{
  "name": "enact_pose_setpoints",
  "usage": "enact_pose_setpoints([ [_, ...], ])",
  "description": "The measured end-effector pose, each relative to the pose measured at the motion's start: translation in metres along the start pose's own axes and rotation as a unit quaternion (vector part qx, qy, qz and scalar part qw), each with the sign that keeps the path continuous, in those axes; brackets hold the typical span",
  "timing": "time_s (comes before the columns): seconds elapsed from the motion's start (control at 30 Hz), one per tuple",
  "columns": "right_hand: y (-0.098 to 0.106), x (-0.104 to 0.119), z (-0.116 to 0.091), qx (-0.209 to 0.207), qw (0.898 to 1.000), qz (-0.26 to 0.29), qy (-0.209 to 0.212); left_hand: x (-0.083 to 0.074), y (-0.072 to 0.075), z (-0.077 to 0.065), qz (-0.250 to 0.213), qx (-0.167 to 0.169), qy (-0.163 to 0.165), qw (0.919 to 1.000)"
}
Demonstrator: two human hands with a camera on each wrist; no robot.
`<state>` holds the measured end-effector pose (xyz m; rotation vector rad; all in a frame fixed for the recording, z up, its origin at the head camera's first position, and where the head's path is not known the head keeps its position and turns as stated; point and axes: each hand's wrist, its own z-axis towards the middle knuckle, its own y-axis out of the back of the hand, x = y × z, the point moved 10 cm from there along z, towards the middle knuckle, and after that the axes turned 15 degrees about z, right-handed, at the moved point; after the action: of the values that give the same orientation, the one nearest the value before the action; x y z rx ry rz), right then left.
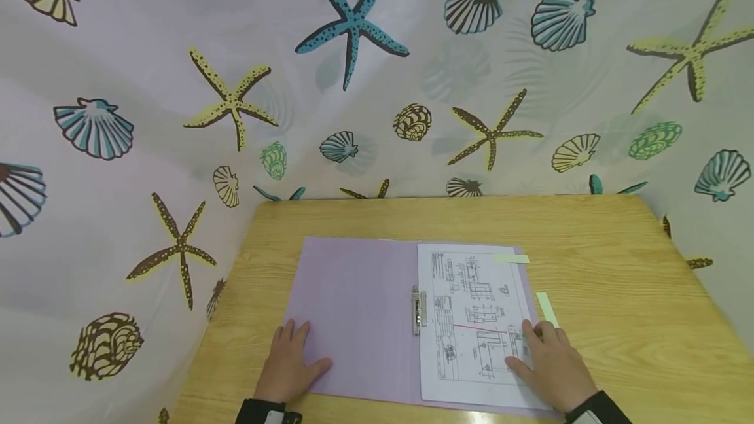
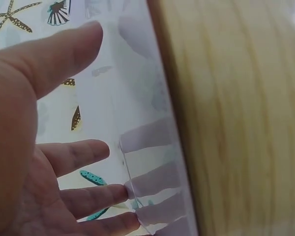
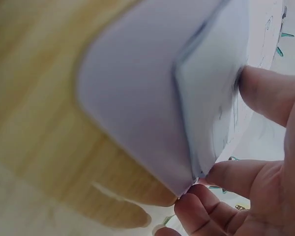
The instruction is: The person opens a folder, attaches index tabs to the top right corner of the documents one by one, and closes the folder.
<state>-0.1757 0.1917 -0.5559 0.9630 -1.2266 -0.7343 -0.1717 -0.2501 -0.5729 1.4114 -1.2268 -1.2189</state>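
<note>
A purple clip folder (image 1: 353,306) lies open on the wooden table. Its right side bears a stack of papers (image 1: 459,365) with a technical drawing and a red line on the top sheet. The metal clip (image 1: 419,311) is at the papers' left edge. My left hand (image 1: 288,362) rests at the folder's lower left edge, fingers spread, thumb over the cover. My right hand (image 1: 556,365) lies at the right edge; its thumb touches the top sheet. In the right wrist view, the fingertips (image 3: 221,174) meet the edges of paper and folder.
One pale green sticky strip (image 1: 511,258) lies across the papers' upper right edge. Another strip (image 1: 546,309) is right of the folder, near the right hand. The wooden table (image 1: 636,293) extends to a curtain (image 1: 377,116) printed with shells and starfish, behind and at both sides.
</note>
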Motion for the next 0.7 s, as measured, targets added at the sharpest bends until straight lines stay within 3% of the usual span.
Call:
enact_pose_setpoints([
  [0.13, -0.001, 0.002, 0.000, 0.004, 1.000, 0.001, -0.005, -0.001, 0.000, -0.001, 0.003, -0.008, 0.001, 1.0000],
  [0.37, -0.007, 0.000, 0.000, 0.035, 0.997, 0.048, -0.041, -0.003, 0.003, -0.002, 0.007, -0.011, 0.007, 0.9999],
  [0.7, -0.014, -0.006, -0.003, 0.061, 0.987, 0.115, -0.092, -0.003, -0.002, -0.001, 0.009, 0.001, 0.013, 0.9999],
])
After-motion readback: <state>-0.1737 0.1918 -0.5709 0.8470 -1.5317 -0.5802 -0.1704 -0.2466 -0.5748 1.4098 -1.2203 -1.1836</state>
